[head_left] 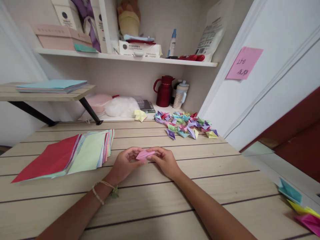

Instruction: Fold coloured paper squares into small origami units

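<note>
Between my two hands, a little above the slatted table (140,200), is a small folded piece of pink paper (144,154). My left hand (127,163) grips its left end, thumb in front and fingers curled behind. At the other end my right hand (165,161) pinches the paper between thumb and fingers. Part of the fold is hidden by the fingertips. Left of my hands lies a fanned stack of coloured paper sheets (87,151), red and pale green on top. Farther back on the right sits a pile of small folded paper boats (185,123) in many colours.
A yellow folded paper (140,115) lies at the table's back edge. A small raised shelf (75,95) with blue paper stands at the left. Behind are a red jug (164,91) and a tumbler (181,95). More folded papers (290,190) are at the lower right.
</note>
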### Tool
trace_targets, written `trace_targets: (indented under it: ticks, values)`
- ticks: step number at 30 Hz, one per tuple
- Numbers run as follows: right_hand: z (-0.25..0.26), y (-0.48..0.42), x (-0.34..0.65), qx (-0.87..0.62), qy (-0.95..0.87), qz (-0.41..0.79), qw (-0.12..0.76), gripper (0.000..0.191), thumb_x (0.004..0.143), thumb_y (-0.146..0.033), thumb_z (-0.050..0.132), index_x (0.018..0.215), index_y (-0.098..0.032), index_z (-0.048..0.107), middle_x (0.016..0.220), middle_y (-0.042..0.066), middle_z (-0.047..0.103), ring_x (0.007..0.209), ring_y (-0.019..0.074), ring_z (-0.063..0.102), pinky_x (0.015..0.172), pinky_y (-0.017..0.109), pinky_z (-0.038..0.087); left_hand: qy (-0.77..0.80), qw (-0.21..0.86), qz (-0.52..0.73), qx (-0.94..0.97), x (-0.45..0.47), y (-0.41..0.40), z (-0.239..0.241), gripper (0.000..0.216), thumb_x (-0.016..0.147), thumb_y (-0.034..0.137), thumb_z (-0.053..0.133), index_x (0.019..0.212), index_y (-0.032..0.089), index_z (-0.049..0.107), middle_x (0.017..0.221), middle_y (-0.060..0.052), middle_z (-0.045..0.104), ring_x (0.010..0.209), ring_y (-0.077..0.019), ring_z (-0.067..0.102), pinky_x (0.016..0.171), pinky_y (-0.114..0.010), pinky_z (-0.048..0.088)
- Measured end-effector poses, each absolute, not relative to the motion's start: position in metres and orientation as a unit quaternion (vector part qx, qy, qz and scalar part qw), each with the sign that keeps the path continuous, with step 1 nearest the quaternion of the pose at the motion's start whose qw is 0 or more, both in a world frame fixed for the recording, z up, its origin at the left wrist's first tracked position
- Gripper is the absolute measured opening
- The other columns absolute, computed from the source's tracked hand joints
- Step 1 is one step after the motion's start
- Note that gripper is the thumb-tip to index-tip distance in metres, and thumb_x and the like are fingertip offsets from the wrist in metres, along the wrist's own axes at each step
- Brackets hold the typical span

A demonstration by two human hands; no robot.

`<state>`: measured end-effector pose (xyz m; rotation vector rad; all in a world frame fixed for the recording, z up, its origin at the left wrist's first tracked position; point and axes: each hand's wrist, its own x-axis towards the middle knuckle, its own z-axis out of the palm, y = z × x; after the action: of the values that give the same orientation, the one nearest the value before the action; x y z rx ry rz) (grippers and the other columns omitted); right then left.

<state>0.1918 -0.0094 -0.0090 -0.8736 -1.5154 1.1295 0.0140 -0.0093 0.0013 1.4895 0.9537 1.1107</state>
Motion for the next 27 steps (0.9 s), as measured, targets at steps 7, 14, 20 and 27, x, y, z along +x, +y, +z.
trace_targets:
  ticks: [7,14,20,27]
  values:
    - [-0.011,-0.009,0.192,-0.384,-0.641,0.431,0.506,0.019,0.072,-0.034,0.063,0.083,-0.019,0.067,0.075,0.003,0.069,0.068,0.0168,0.063,0.065,0.028,0.051,0.433,0.434,0.444,0.654,0.014,-0.012,0.003,0.019,0.068,0.030,0.063,0.082,0.017,0.067,0.081,-0.005,0.069,0.077,-0.0186,0.062,0.070,-0.028,0.049]
    - [-0.006,-0.013,0.192,-0.395,-0.661,0.398,0.499,0.020,0.073,-0.035,0.061,0.081,-0.018,0.068,0.072,0.004,0.069,0.063,0.0165,0.062,0.060,0.026,0.050,0.418,0.467,0.445,0.639,0.014,-0.011,0.003,0.021,0.070,0.030,0.062,0.088,0.018,0.066,0.075,-0.003,0.069,0.064,-0.0150,0.062,0.062,-0.025,0.050]
    - [-0.002,-0.015,0.191,-0.393,-0.659,0.412,0.491,0.025,0.077,-0.037,0.056,0.088,-0.017,0.065,0.073,0.005,0.069,0.064,0.0168,0.063,0.060,0.026,0.050,0.407,0.480,0.450,0.634,0.014,-0.010,0.002,0.027,0.069,0.026,0.064,0.094,0.016,0.063,0.092,-0.007,0.069,0.085,-0.0190,0.063,0.078,-0.030,0.049]
    - [-0.001,-0.019,0.191,-0.408,-0.740,0.325,0.424,0.027,0.082,-0.028,0.049,0.106,-0.020,0.057,0.068,0.002,0.067,0.057,0.0145,0.061,0.055,0.023,0.045,0.438,0.339,0.418,0.720,0.016,-0.017,0.011,0.023,0.075,0.024,0.055,0.095,0.018,0.063,0.084,-0.004,0.067,0.072,-0.0159,0.060,0.067,-0.025,0.047]
